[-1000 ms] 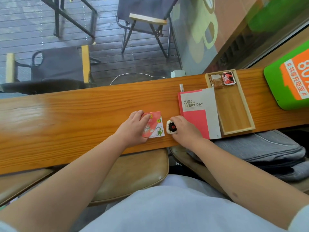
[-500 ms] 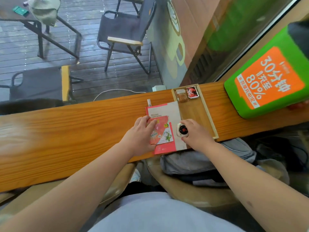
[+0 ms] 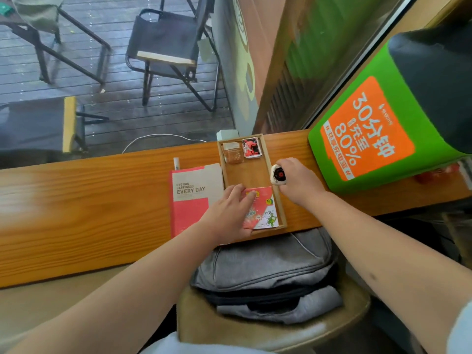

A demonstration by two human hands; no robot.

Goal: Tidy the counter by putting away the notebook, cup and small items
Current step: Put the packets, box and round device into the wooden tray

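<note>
A long wooden desk runs across the middle of the frame, its left stretch bare. Just left of centre lies a notebook with a red-and-white cover reading "EVERY DAY", flat on the desk, its right edge just beside a shallow wooden tray. A small white pen-like item pokes out at the notebook's top left corner; what it is cannot be told.

The left hand reaches in from the lower left, crossing the notebook's lower right corner, with its fingers spread and pressed flat on a small red packet printed with a green cartoon figure. The packet lies inside the near end of the tray, partly under the fingers. At the tray's far end sit two small things side by side: a clear little jar with brownish contents and a red-and-black sachet.

The right hand is just right of the tray, curled closed around a small round white device with a dark face and red centre, held at the tray's right rim.

At the right of the frame a large green box with an orange label stands on the desk. Below the desk, at lower centre, a grey backpack rests on a tan seat.
</note>
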